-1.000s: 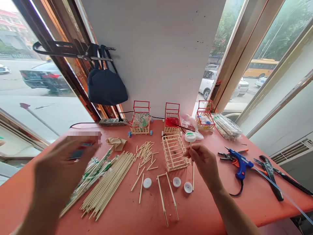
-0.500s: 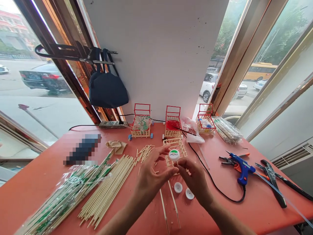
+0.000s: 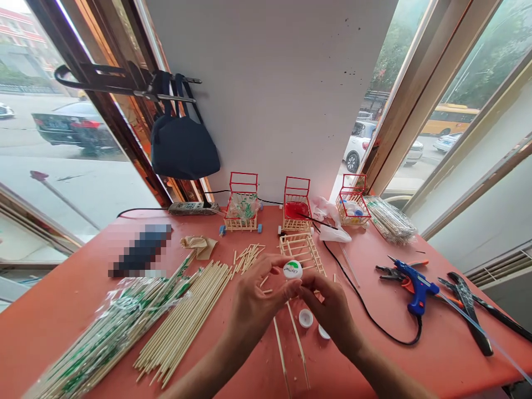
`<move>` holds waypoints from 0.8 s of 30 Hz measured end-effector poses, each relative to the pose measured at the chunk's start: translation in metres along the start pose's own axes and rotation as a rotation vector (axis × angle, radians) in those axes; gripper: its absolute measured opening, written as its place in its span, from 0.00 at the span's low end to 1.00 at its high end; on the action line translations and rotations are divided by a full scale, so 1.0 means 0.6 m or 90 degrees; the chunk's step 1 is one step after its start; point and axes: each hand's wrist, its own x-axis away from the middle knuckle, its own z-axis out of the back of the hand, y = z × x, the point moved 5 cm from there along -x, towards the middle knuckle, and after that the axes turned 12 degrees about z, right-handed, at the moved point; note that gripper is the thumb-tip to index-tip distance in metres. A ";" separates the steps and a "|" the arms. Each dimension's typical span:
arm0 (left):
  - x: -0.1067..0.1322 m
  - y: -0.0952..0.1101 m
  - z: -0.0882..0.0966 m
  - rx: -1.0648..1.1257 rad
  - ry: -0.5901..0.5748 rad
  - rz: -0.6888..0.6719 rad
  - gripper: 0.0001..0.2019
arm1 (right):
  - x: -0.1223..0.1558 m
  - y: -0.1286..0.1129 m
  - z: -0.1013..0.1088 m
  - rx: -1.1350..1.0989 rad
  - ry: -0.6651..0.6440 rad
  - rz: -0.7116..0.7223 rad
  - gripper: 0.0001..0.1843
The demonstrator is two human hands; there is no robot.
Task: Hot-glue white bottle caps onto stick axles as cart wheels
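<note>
My left hand (image 3: 255, 302) and my right hand (image 3: 330, 310) meet above the middle of the red table (image 3: 62, 293). Between their fingertips sits a white bottle cap with a green mark (image 3: 292, 270); both hands pinch it, and a thin stick under it is mostly hidden by my fingers. Just beyond the cap lies a small open crate of wooden sticks (image 3: 302, 250). Below my hands are a U-shaped stick frame (image 3: 291, 343) and two loose white caps (image 3: 306, 318).
Bare bamboo skewers (image 3: 187, 318) and wrapped ones (image 3: 112, 332) lie at left, short cut sticks (image 3: 247, 257) in the middle. Three small red-framed stick carts (image 3: 242, 206) stand at the back wall. A blue glue gun (image 3: 415, 282), pliers and cutters lie at right.
My left hand came from the far left to the centre and joined the right on the cap. The cap and both hands have since dropped slightly nearer to me.
</note>
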 end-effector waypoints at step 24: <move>0.009 -0.027 0.006 0.056 0.028 0.092 0.17 | 0.000 -0.001 -0.008 0.001 -0.016 -0.002 0.06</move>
